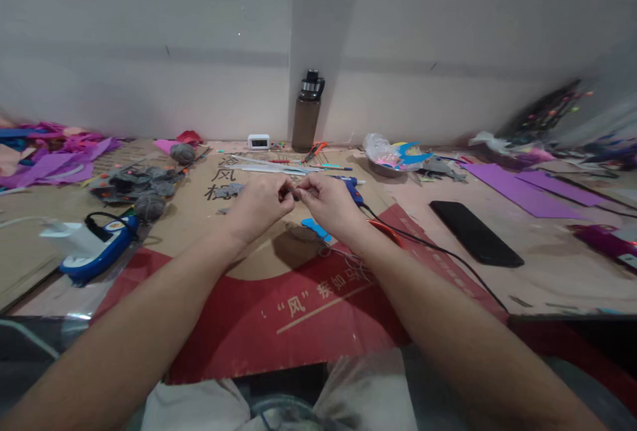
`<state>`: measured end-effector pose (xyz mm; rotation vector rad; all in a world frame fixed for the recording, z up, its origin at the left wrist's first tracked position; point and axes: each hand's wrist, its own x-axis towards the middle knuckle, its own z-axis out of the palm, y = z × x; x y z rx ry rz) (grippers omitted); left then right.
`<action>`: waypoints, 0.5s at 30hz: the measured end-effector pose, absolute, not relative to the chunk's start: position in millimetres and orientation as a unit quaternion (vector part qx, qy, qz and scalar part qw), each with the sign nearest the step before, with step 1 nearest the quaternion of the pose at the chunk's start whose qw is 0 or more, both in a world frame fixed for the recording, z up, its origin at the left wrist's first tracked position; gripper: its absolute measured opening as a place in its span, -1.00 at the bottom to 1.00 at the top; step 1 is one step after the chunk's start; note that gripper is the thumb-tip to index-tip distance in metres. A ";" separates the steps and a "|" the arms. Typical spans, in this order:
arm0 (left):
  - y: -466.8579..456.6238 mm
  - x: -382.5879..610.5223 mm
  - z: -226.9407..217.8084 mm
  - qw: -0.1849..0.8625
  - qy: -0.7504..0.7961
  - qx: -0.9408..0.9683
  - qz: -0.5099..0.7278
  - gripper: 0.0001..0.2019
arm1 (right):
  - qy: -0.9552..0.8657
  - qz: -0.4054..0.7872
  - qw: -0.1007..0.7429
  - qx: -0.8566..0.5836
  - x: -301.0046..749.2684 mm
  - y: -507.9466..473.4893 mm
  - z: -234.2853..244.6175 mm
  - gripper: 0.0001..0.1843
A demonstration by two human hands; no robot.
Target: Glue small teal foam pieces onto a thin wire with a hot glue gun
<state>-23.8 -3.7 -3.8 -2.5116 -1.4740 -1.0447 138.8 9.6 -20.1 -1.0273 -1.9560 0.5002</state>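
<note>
My left hand (261, 204) and my right hand (329, 204) meet above the middle of the cardboard sheet (279, 311), fingers curled and pinched together on a small grey piece (294, 193) between them. What the piece is I cannot make out. Below the right hand lies a blue cut-out shape (314, 228) next to orange-handled scissors (385, 231). A blue glue gun (352, 185) lies just behind the right hand, its black cord (438, 252) running off to the right.
A black phone (475, 242) lies right of centre. A brown bottle (307, 113) and a small white clock (259, 142) stand by the wall. Grey felt balls (149, 205), a blue device (99, 252), purple sheets (517, 189) and scraps (54, 152) crowd the sides.
</note>
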 end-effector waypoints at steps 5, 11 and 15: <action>-6.4 -21.6 -1.6 -0.181 -0.519 -0.729 -0.408 -0.93 | -0.763 0.236 0.440 -0.410 136.2 8.4 -20.0 -0.86; -3.7 -18.0 -0.2 -0.350 -0.502 -0.619 -0.493 -0.96 | -0.732 0.250 0.500 -0.390 128.9 3.0 -22.0 -0.87; -3.3 -17.1 0.0 -0.370 -0.479 -0.604 -0.518 -0.94 | -0.724 0.259 0.516 -0.377 126.1 1.7 -23.5 -0.89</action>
